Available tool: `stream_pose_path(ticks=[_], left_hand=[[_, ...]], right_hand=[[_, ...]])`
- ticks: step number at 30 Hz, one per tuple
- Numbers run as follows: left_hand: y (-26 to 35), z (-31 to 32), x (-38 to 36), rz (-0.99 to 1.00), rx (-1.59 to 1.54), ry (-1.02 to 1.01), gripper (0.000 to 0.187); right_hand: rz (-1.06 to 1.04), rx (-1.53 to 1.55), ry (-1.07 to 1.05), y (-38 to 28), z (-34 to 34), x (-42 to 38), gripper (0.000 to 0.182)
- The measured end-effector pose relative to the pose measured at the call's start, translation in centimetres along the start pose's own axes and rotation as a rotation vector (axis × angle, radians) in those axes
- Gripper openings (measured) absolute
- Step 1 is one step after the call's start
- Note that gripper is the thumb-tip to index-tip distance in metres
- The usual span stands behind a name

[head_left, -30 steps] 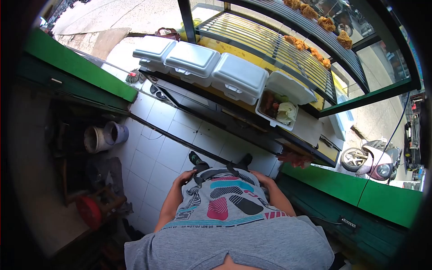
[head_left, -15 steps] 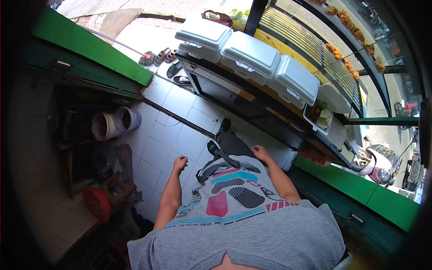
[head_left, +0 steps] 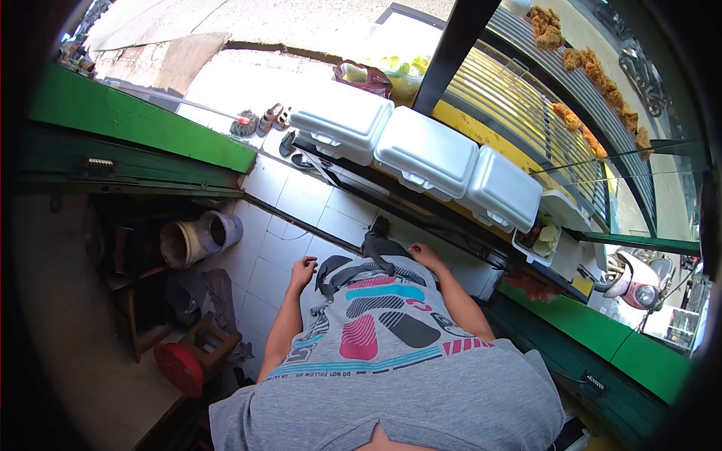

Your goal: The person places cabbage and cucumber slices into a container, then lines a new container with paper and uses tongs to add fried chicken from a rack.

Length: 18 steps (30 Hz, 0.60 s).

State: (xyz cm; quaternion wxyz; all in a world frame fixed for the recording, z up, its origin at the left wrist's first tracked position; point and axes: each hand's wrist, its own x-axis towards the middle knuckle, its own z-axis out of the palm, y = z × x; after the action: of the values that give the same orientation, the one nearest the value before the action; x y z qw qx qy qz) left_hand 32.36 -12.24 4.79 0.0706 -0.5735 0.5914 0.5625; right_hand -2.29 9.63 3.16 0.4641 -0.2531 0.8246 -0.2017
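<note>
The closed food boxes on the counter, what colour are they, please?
The closed food boxes are white, showing best in the head view.

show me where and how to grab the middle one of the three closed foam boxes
The middle foam clamshell box is probably best taken by its lower half, below the latch, coming from the near side of the counter: its long latched front faces there, while the left closed box and right closed box crowd its ends.
</note>
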Motion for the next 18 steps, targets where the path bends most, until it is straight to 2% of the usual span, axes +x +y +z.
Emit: stream_pose_path(ticks=[2, 4, 6, 7, 9, 12, 14, 18], left_hand=[[5.1, -1.9, 1.0, 0.161, -0.192, 0.178, 0.022], [11.6, -4.0, 1.0, 0.347, -0.22, 0.363, 0.02], [18.1, -6.5, 0.6, 0.488, -0.279, 0.461, 0.019], [21.7, -7.7, -0.2, 0.554, -0.279, 0.452, 0.018], [28.5, -9.8, -1.7, 0.683, -0.249, 0.411, 0.017], [36.7, -11.9, -2.4, 0.893, -0.097, 0.334, 0.015], [41.2, -12.9, -1.4, 1.01, 0.044, 0.283, 0.013], [49.7, -13.9, 3.1, 1.129, 0.186, 0.094, 0.014]], right_hand=[[-0.066, -0.026, -0.103, -3.1, -1.7, 0.0, 0.035], [-0.065, -0.012, -0.174, -6.7, -3.5, -0.7, 0.039], [-0.278, -0.144, -0.361, -15.2, -8.0, -4.8, 0.038], [-0.275, -0.142, -0.353, -18.0, -9.5, -6.1, 0.038], [-0.471, -0.218, -0.42, -23.3, -11.8, -7.8, 0.034], [-0.554, -0.235, -0.424, -31.5, -16.1, -8.9, 0.026], [-0.682, -0.133, -0.228, -35.2, -18.0, -8.1, 0.021], [-0.745, 0.051, 0.375, -42.0, -20.9, -3.7, 0.015]])
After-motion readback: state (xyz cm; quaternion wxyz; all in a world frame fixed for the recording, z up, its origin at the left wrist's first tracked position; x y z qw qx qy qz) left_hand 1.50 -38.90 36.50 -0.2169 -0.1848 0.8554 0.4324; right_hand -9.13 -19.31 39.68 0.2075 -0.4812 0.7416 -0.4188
